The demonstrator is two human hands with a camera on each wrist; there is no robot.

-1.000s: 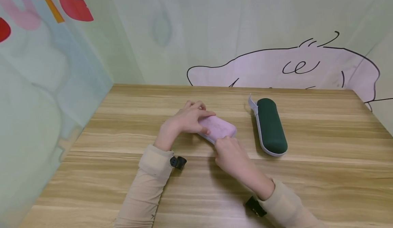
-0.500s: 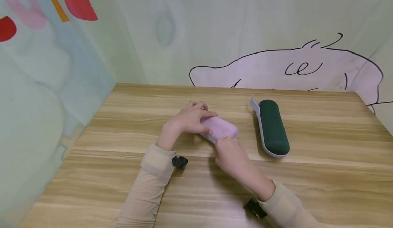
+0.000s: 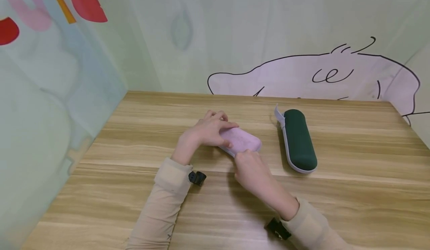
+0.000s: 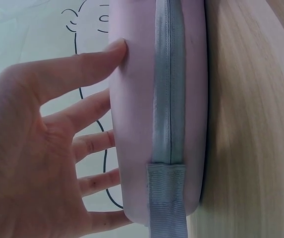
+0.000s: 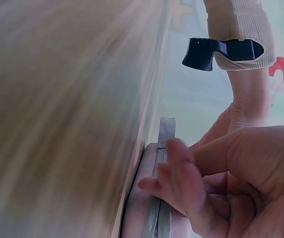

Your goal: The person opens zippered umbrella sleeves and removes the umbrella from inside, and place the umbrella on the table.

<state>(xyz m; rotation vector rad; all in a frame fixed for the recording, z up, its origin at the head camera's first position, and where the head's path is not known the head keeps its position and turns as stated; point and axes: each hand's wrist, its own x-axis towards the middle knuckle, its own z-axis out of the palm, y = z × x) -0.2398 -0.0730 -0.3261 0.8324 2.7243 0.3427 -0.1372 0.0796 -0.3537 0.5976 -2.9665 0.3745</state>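
Note:
A pink zippered glasses case [image 3: 242, 139] lies on the wooden table. My left hand [image 3: 209, 130] grips its far-left end, thumb on one side and fingers spread along the other. The left wrist view shows the grey zip [image 4: 170, 99] with its teeth together there, ending at a ribbed grey tab [image 4: 166, 193]. Against the near edge of the case, my right hand [image 3: 252, 169] is curled with its fingertips pinching at the zip. From the right wrist, the fingers [image 5: 186, 186] cover the zip pull, and the zip tapes spread apart on the camera's side of them.
A dark green case [image 3: 300, 141] with a grey zip edge and an upright tab lies to the right of the pink one. Printed fabric walls [image 3: 228, 29] border the table [image 3: 362, 160] at the back and left. Both wrists carry small black cameras.
The head view has shifted slightly. My right hand has slid a little left along the edge of the pink case. My left hand keeps its hold, and the green case stays put.

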